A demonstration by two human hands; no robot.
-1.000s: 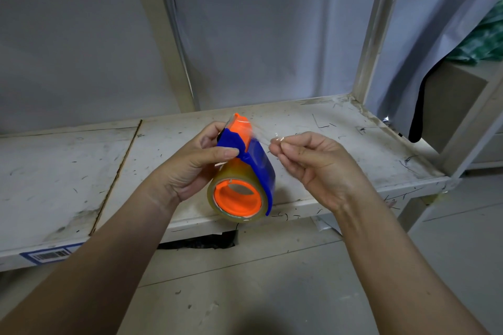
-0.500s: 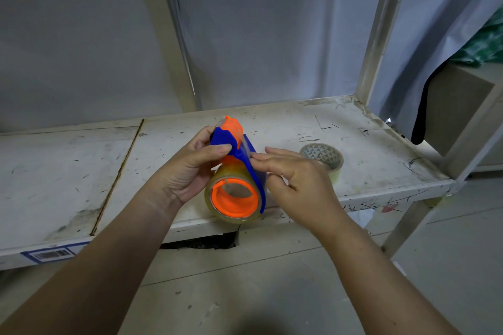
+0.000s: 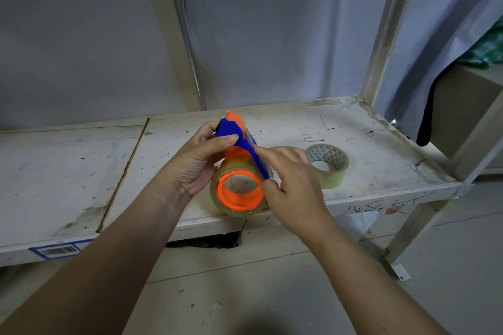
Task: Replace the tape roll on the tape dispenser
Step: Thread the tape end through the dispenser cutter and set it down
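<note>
Blue-and-orange tape dispenser (image 3: 236,136), clear tape roll (image 3: 237,190) mounted on its orange hub: held above the front edge of a scuffed white shelf (image 3: 367,160). Left hand (image 3: 200,162) fingers clamp the dispenser's upper part. Right hand (image 3: 292,185) fingers press along its blue side. Second tape roll (image 3: 329,166) lies flat on the shelf, just beyond the right fingers.

A blue-and-orange tape dispenser (image 3: 239,141), tilted upright, carries a clear tape roll (image 3: 237,190); a second, seemingly near-spent roll (image 3: 328,164) lies flat to its right.
</note>
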